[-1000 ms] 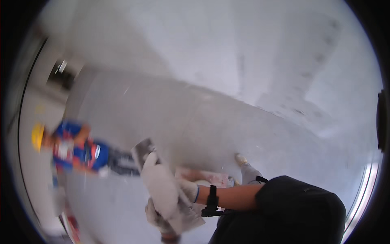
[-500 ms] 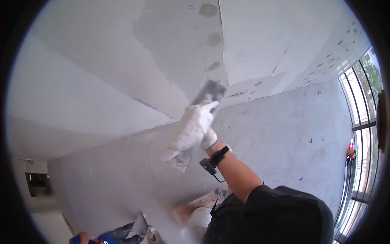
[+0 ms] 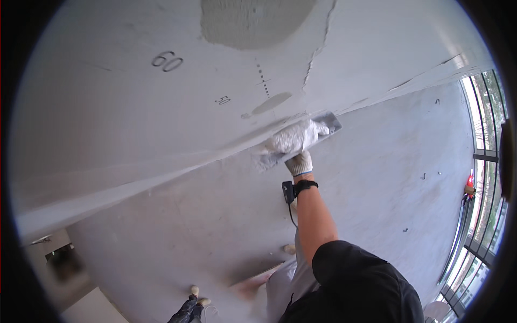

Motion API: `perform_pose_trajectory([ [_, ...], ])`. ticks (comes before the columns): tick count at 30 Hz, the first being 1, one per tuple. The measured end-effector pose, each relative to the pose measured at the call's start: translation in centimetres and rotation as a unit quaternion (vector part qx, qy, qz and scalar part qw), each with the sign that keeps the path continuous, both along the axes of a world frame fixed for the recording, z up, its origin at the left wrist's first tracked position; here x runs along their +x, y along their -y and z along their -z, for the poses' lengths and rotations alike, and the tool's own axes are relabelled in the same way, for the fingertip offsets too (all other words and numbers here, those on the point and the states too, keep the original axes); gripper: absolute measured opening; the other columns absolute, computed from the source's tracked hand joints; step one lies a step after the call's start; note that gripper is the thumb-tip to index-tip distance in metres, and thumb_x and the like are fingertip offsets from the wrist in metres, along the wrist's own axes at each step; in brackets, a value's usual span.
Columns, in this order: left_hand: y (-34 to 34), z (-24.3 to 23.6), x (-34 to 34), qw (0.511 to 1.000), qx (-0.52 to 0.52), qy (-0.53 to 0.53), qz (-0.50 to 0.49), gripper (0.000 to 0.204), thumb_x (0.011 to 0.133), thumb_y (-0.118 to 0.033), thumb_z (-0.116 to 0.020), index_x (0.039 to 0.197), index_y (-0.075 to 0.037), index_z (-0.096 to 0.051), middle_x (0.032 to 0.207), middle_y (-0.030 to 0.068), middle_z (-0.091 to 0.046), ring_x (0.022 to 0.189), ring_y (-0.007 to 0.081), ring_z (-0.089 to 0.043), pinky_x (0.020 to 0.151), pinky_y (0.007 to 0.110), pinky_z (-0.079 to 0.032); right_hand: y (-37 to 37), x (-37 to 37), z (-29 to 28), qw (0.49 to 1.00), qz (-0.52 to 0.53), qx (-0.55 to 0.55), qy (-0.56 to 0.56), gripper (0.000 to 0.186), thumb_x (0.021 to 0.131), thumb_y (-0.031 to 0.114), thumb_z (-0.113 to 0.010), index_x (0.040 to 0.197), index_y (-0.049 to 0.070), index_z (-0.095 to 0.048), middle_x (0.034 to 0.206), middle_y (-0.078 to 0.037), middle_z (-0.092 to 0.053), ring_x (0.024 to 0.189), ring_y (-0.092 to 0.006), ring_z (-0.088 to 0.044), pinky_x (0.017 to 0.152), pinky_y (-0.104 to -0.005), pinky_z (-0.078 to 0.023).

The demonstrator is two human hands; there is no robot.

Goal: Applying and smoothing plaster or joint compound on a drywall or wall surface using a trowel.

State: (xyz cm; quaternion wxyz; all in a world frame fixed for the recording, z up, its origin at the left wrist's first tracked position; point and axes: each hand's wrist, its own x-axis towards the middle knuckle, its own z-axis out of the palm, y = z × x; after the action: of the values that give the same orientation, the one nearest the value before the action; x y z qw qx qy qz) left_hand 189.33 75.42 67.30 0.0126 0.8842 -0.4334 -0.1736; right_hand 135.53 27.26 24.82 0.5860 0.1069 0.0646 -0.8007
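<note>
In front of a pale wall (image 3: 177,118), my right hand (image 3: 300,163), in a white knit glove, is closed around the grip side of a long flat plastering trowel (image 3: 333,123). A thick heap of white putty (image 3: 295,138) covers most of its blade. The handle is hidden behind the blade and my fingers. Tilted, the trowel lies along the foot of the wall in the picture; whether its edge touches is unclear. A black strap with a small device (image 3: 293,189) sits on my right wrist. My left hand is out of sight.
Grey-green patches (image 3: 258,21) and a ragged seam (image 3: 318,51) mark the wall. On the grey floor (image 3: 377,177), another person's legs (image 3: 186,309) show at the lower left. A pinkish board-like thing (image 3: 256,282) lies near my legs. Barred windows (image 3: 487,156) run along the right.
My right hand and the loaded trowel have swung up and to the right, and the blade has turned flatter. The wall looks closer. The other person shows less at the lower left.
</note>
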Motion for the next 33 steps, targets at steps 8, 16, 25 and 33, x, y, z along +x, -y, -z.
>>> perform_pose_trajectory([
  [8,2.3,1.1,1.3,0.973,0.046,-0.114,-0.198,0.045,0.091,-0.016,-0.075,0.131,0.0,-0.061,0.111,0.0075,-0.068,0.088,0.0137,-0.061,0.074,0.031,-0.051,2.9,-2.5,-3.8,0.976,0.021,0.114,-0.186,0.039,0.089,0.014,-0.07,0.124,0.006,-0.056,0.118,-0.01,-0.065,0.112,-0.0242,-0.063,0.1,-0.0443,-0.051],
  [16,9.9,4.6,0.3,0.982,0.01,-0.172,-0.077,0.047,0.092,-0.014,-0.074,0.133,0.001,-0.059,0.123,0.0062,-0.064,0.102,0.0153,-0.06,0.088,0.032,-0.05,6.8,-4.1,-30.4,0.926,0.126,0.071,-0.348,0.018,0.093,0.012,-0.064,0.106,0.0,-0.06,0.095,-0.013,-0.067,0.078,-0.0255,-0.068,0.074,-0.0382,-0.06],
  [25,5.8,16.1,9.2,0.691,-0.251,-0.645,-0.21,0.059,0.098,-0.006,-0.057,0.154,-0.01,-0.037,0.13,0.0185,-0.064,0.116,0.0281,-0.062,0.071,0.036,-0.061,14.2,-5.9,-65.0,0.816,0.246,-0.043,-0.521,0.012,0.093,0.01,-0.065,0.1,0.001,-0.061,0.082,-0.012,-0.067,0.073,-0.0262,-0.068,0.066,-0.037,-0.055],
  [33,-0.4,22.0,16.3,0.921,-0.044,-0.386,-0.025,0.063,0.101,-0.009,-0.053,0.158,-0.009,-0.025,0.131,0.0172,-0.064,0.089,0.024,-0.067,0.053,0.025,-0.055,11.2,-5.4,-59.6,0.822,0.145,-0.33,-0.441,0.027,0.096,0.02,-0.064,0.118,0.005,-0.061,0.108,-0.009,-0.069,0.102,-0.0232,-0.067,0.085,-0.0388,-0.055],
])
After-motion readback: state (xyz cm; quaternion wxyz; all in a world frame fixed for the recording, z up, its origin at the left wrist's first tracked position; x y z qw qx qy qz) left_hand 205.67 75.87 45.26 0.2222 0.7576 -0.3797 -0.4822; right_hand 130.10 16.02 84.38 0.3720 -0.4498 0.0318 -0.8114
